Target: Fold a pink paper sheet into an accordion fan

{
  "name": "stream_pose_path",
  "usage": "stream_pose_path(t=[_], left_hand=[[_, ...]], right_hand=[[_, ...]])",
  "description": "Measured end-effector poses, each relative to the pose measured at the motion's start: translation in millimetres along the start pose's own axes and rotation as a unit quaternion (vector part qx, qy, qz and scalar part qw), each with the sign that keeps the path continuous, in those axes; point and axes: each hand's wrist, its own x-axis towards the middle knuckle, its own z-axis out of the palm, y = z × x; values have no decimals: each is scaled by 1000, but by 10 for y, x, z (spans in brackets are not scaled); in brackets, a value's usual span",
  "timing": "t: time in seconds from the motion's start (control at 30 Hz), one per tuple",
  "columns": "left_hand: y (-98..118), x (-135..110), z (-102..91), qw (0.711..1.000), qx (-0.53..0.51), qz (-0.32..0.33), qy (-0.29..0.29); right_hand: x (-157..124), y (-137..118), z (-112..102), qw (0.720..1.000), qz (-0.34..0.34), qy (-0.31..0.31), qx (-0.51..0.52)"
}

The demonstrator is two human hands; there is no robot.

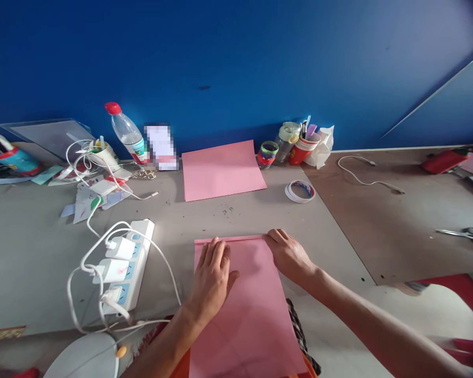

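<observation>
A pink paper sheet lies on the grey table right in front of me, its far edge folded into a narrow strip. My left hand rests flat on the sheet near that far edge, fingers stretched out. My right hand sits at the sheet's far right corner, fingers curled down on the folded edge. A second pink sheet lies farther back, untouched.
A white power strip with chargers and cables lies to the left. A tape roll, cups, a plastic bottle and a jar stand along the blue wall. Scissors lie at the right; a white cable runs behind.
</observation>
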Motion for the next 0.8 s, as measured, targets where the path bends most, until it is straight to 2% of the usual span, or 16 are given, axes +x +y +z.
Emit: stream_pose_path(t=[0.13, 0.3, 0.43, 0.57, 0.8], left_hand=[[-119, 88, -46, 999, -23, -22, 9], [-436, 278, -86, 996, -73, -45, -3], [-615, 414, -99, 992, -78, -67, -68], [-641, 507, -131, 989, -47, -66, -124], [-556, 571, -196, 986, -15, -64, -156]], right_hand=[[13, -4, -53, 1000, 5, -23, 3], [76, 40, -183, 998, 20, -55, 39], [183, 110, -257, 998, 31, 3, 61], [324, 128, -279, 994, 31, 43, 93], [468, 13, -207, 993, 7, -18, 113]])
